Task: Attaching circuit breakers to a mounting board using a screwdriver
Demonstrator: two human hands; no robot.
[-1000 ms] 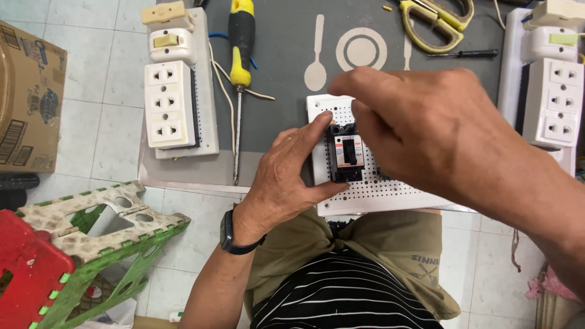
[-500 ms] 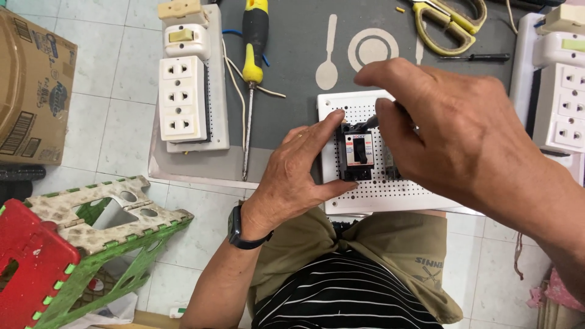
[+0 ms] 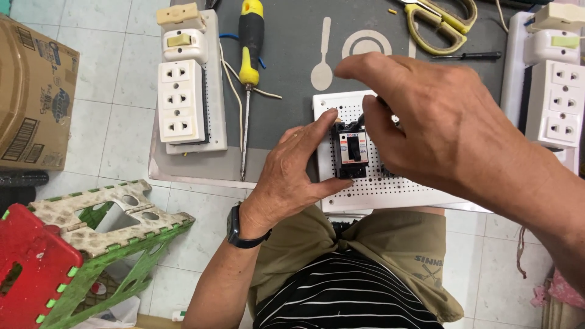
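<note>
Your left hand [image 3: 292,170] pinches the small black circuit breaker [image 3: 351,152] by its left side, pressing it on the white perforated board [image 3: 390,189]. Your right hand [image 3: 439,116] hovers over it, fingers loosely curled and holding nothing. The breaker has a dark toggle and an orange-white label. A yellow-handled screwdriver [image 3: 248,67] lies on the tabletop [image 3: 292,36] nearby.

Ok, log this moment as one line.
left hand: steadies black circuit breaker | right hand: fingers at breaker's top | base: white perforated board | nearby: yellow screwdriver
</note>
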